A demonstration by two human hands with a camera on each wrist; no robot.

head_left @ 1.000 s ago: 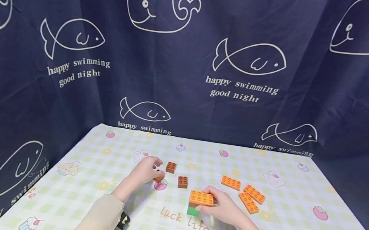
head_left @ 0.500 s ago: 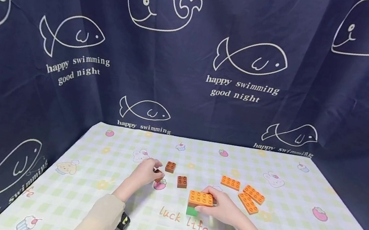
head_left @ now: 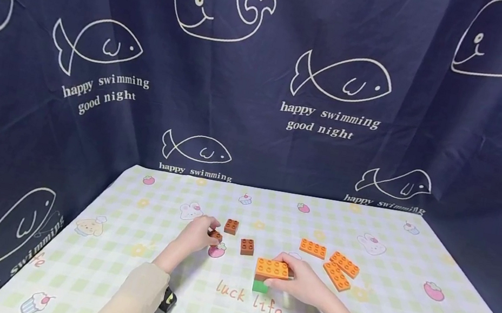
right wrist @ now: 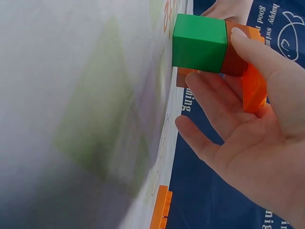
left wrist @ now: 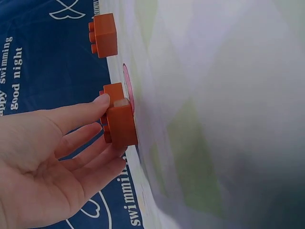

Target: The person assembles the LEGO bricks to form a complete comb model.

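My left hand [head_left: 195,235] pinches a brown toy building brick [left wrist: 124,125] between thumb and fingers, low over the cloth. In the head view its fingers partly cover that brick. Two more brown bricks stand near it, one farther back [head_left: 231,226] and one to the right [head_left: 247,247]. With thumb and fingers, my right hand [head_left: 302,281] grips a brick stack. The stack has a green brick [right wrist: 200,43] at the bottom, a brown brick [right wrist: 235,56] above it and a wide orange brick [head_left: 272,269] on top, studs up.
Three flat orange bricks lie to the right of the stack: one apart [head_left: 313,248], two close together, the rear one [head_left: 345,264] and the front one [head_left: 336,277]. A checked cloth [head_left: 152,283] covers the table. A dark blue curtain [head_left: 256,124] hangs behind it.
The head view has shifted slightly. Both hands stay nearly in place, the left still at its brown brick and the right still holding the stack.
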